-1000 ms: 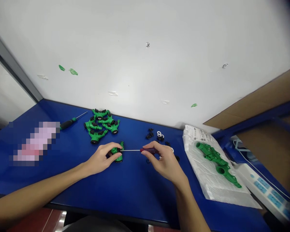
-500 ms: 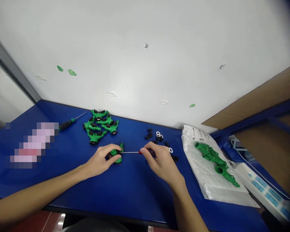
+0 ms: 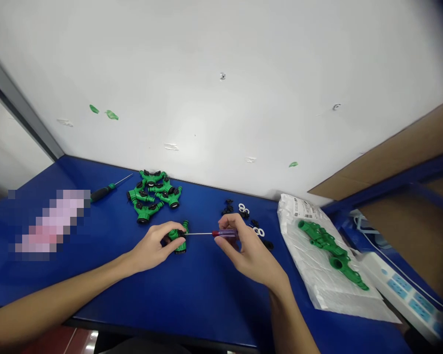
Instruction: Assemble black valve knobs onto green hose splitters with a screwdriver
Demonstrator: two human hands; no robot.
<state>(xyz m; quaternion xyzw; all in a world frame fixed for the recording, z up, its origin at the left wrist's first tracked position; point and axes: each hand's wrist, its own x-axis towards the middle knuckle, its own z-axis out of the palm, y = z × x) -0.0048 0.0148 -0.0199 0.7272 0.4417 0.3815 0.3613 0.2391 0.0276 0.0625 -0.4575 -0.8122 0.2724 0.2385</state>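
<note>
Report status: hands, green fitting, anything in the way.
Left hand gripping green fitting. Right hand around purple-handled screwdriver, grip firmness unclear. Tip at fitting. Nothing seen blocking the shaft.

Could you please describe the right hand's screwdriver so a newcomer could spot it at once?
Over the blue table, find the right hand. It holds the screwdriver, its thin shaft pointing left to the green fitting in the left hand. Its purple handle, red at the shaft end, sets it apart from the black and green screwdriver lying farther left.
</note>
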